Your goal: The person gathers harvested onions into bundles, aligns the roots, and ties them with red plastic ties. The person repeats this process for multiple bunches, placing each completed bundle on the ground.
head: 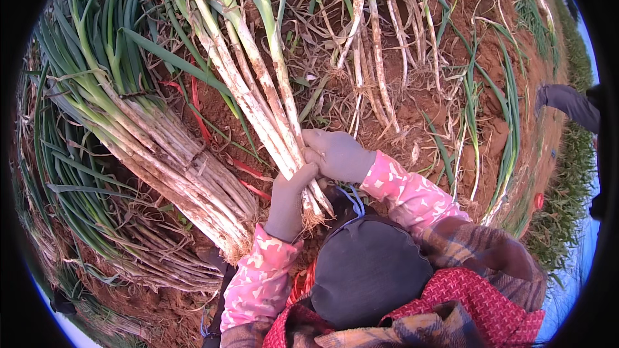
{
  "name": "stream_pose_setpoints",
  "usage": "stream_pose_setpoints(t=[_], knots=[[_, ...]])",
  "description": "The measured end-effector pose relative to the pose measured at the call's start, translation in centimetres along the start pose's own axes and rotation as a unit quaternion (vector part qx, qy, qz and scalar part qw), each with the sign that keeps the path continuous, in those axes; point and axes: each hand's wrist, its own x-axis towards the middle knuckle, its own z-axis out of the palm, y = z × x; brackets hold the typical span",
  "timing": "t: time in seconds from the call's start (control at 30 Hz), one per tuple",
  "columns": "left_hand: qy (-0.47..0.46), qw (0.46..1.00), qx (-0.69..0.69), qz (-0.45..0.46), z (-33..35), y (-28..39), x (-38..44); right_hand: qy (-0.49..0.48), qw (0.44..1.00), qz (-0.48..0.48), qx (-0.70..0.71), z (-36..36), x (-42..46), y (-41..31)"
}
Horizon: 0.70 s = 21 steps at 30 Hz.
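Note:
Both hands wear grey gloves and meet low on a small bunch of long green onions, just above their roots. My left hand is closed round the white stalks from the left side, its thumb across them. On the right side my right hand grips the same stalks, its fingers partly hidden. The roots hang below my left hand, and the green leaves point to the top of the view. A larger pile of green onions lies on the left, roots towards me.
More green onions lie on the reddish soil ahead and right. Red plastic strips lie between pile and bunch. A dark rounded pad is close to my body. Another person's dark-clad limb shows at far right.

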Motion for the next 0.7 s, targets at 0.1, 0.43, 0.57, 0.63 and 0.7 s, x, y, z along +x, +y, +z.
stream_pose_setpoints(t=[0.1, 0.43, 0.57, 0.63, 0.7], knots=[[0.048, 0.995, 0.09, -0.022, -0.1, 2.1, -1.3, -0.085, 0.963, 0.111, 0.231, -3.4, 2.2, 1.0], [-0.077, 0.986, -0.137, -0.047, 1.5, 2.7, -2.3, 0.438, 0.874, 0.197, 0.073, -12.8, 12.9, 9.3], [-0.037, 0.989, -0.134, -0.042, 0.0, 3.2, -2.3, 0.297, 0.826, 0.094, 0.469, -14.7, 7.9, 3.3], [-0.034, 0.992, -0.114, -0.034, 0.9, 3.4, -2.2, 0.311, 0.849, 0.182, 0.388, -15.7, 7.2, 3.3], [-0.036, 0.993, -0.111, -0.026, 1.7, 3.6, -2.1, 0.374, 0.863, 0.123, 0.317, -16.8, 5.2, 1.6]])
